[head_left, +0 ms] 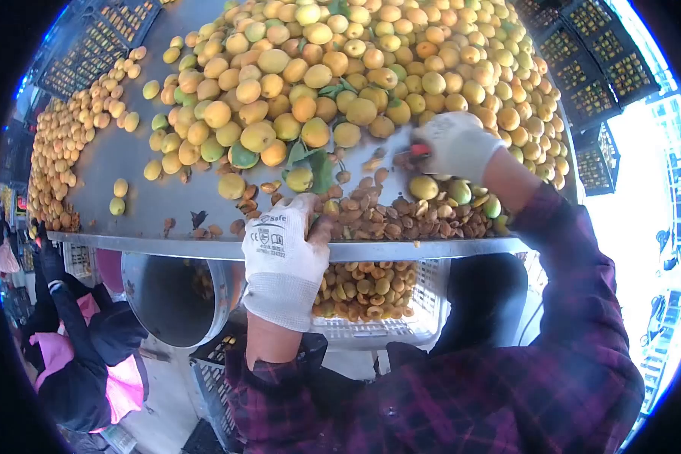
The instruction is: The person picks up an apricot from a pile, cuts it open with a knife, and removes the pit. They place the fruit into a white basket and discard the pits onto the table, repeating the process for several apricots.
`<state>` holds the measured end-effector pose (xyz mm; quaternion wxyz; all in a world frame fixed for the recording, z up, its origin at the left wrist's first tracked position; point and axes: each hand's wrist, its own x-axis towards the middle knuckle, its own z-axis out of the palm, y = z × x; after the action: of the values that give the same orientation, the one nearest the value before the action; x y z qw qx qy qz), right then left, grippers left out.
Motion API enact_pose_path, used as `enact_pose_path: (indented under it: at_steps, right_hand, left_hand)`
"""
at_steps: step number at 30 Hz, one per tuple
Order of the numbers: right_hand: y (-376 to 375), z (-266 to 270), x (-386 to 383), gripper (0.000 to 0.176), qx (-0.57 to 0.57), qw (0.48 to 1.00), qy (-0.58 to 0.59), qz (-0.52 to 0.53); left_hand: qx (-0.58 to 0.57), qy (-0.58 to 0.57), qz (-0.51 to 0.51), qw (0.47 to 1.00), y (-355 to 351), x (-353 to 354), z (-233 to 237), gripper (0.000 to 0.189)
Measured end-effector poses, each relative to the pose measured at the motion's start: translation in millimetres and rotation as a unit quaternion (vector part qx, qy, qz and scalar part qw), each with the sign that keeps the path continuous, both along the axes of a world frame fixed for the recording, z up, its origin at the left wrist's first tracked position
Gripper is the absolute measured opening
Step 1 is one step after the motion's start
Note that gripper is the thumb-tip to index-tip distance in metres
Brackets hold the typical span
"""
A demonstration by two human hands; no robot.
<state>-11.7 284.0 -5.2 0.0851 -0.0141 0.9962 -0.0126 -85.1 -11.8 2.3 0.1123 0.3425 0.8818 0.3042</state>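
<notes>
My left hand (284,250), in a white glove with stained fingertips, rests at the metal table's (159,240) near edge. Its fingers curl in beside a heap of brown apricot pits (378,212); whatever they hold is hidden. Over the table to the right, my right hand (458,144), also gloved in white, is closed around a red-handled tool (419,150). The tool's working end is smeared by motion. Ahead of both hands spreads a large pile of yellow-orange apricots (318,76). A green leaf (321,172) and a few loose apricots lie between the hands.
Below the table edge, a white crate (427,303) holds halved apricots (363,291). Beside it hangs a metal bucket (178,295). Black crates (601,45) stand at the far right. Another person (83,356) in dark and pink clothing is at left, near a second apricot pile (60,151).
</notes>
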Motion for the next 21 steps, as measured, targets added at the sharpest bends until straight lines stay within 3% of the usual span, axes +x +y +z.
enact_pose_path:
  at_steps: [2,5,6,7,9,11,13,15,16,17,20,21]
  right_hand:
    - [4.4,28.1,-2.7,0.040,0.072,0.973,-0.198,-0.092]
    - [-12.5,56.7,-16.5,0.039,0.071,0.964,-0.211,-0.147]
    - [-14.4,49.4,-21.2,0.039,0.057,0.983,-0.131,-0.112]
    - [-17.4,45.5,-26.4,0.039,0.055,0.984,-0.129,-0.106]
    - [-40.6,38.5,-45.3,0.041,-0.094,0.988,0.117,0.028]
    - [-86.4,34.2,-82.2,0.040,-0.147,0.989,0.023,-0.006]
    - [-119.3,28.5,-105.6,0.041,-0.153,0.963,0.107,0.192]
    - [-148.2,15.8,-130.8,0.059,-0.086,0.973,0.050,0.210]
    - [-158.5,20.6,-143.4,0.056,-0.033,0.982,-0.031,0.183]
    - [-158.3,12.9,-148.9,0.056,-0.031,0.981,-0.027,0.191]
    - [-137.9,-34.4,-151.1,0.043,-0.012,0.964,0.156,0.215]
    - [-129.0,-24.8,-145.0,0.042,-0.004,0.974,0.114,0.198]
  left_hand:
    - [-0.003,0.004,0.005,1.000,-2.5,-1.7,1.4,0.026]
    - [-0.025,0.019,0.003,1.000,-5.3,-2.4,1.8,0.024]
    - [-0.039,0.028,-0.005,0.999,-4.9,-2.0,2.0,0.024]
    - [-0.042,0.030,0.000,0.999,-4.7,-1.2,2.4,0.024]
    - [-0.051,0.015,-0.011,0.999,-3.6,1.5,3.4,0.027]
    - [-0.080,0.010,0.002,0.997,-2.4,4.7,4.4,0.029]
    - [-0.103,0.029,0.002,0.994,-4.3,8.0,2.5,0.028]
    - [-0.091,0.032,0.002,0.995,-5.3,5.6,1.7,0.026]
    - [-0.128,0.009,-0.021,0.991,-3.6,2.8,3.0,0.026]
    - [-0.164,-0.016,-0.043,0.985,-2.0,0.7,4.3,0.027]
    - [-0.167,-0.027,-0.038,0.985,-3.4,-1.4,7.9,0.027]
    - [-0.163,-0.035,-0.038,0.985,-4.9,-1.1,8.2,0.027]
